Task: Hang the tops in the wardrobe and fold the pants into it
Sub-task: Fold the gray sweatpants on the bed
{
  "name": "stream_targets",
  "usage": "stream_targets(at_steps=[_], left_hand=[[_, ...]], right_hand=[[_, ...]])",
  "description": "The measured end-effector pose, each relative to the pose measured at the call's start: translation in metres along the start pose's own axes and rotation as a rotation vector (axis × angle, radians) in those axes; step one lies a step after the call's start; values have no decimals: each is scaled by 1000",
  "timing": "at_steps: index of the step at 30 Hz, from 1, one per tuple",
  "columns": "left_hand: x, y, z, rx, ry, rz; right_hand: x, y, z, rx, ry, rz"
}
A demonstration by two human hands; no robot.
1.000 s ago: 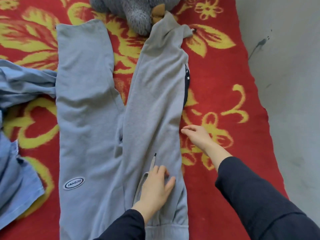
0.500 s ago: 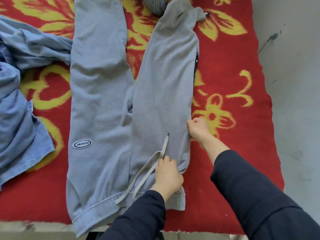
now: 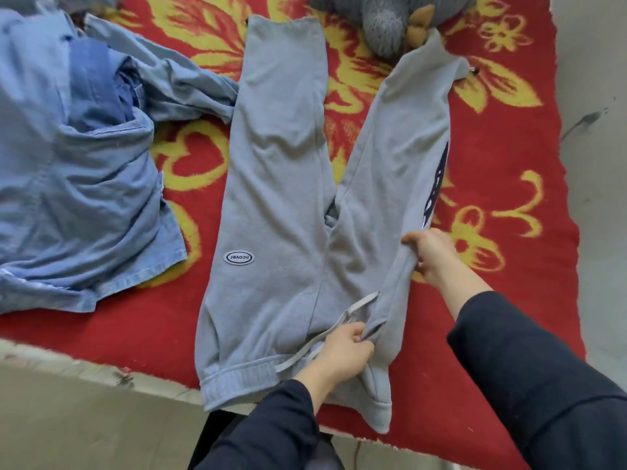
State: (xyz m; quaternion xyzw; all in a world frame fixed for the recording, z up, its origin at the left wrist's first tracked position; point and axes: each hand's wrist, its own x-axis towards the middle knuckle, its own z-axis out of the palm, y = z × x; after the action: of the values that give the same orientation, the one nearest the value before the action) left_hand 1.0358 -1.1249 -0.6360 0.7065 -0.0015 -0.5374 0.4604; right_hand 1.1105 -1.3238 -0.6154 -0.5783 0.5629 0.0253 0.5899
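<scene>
Grey sweatpants [image 3: 271,205] lie spread on a red and yellow flowered blanket [image 3: 509,164], legs pointing away, waistband at the near edge, an oval logo patch on the left leg. My left hand [image 3: 342,351] pinches the fabric near the waistband beside the pale drawstring [image 3: 359,305]. My right hand [image 3: 429,254] grips the outer edge of the right leg and lifts it off the blanket into a raised fold. A crumpled blue denim shirt [image 3: 78,184] lies at the left.
A grey plush toy [image 3: 383,18] sits at the far end, touching the right leg's cuff. Bare grey floor [image 3: 597,164] runs along the right of the blanket and below its near edge.
Both hands went from resting flat on the right leg to taking hold of its edge. The right side of the pants now stands lifted off the blanket.
</scene>
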Motion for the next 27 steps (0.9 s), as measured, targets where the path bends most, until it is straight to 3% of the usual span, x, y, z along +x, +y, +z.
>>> stream_targets(at_steps=[3,5,7,9,12,13,15,17,20,24,27], left_hand=[[-18,4,-36,-328,-64,-126],[-34,5,-65,-523,-46,-108],[-51,-2,-99,-683,5,-70],[-62,-18,-134,-759,198,-67],[-70,-67,-178,-590,614,-225],[-73,-83,-186,-528,654,-289],[-79,-104,-187,-526,547,-366],[-78,-115,-178,-435,490,-324],[-76,-117,-168,-168,566,-229],[-87,-121,-182,-642,564,-272],[-98,-135,-188,-486,589,-291]], right_hand=[[-19,-24,28,45,-53,-87],[-34,-38,55,23,-88,-190],[-49,-47,91,58,-247,-246],[-67,-49,126,78,-510,-204],[-86,-30,159,-379,-646,-296],[-86,-16,164,-532,-625,-338],[-87,15,162,-717,-517,-398],[-89,41,150,-719,-398,-419],[-93,69,124,-646,-235,-420],[-92,104,90,-653,-124,-348],[-97,127,81,-726,-262,-213]])
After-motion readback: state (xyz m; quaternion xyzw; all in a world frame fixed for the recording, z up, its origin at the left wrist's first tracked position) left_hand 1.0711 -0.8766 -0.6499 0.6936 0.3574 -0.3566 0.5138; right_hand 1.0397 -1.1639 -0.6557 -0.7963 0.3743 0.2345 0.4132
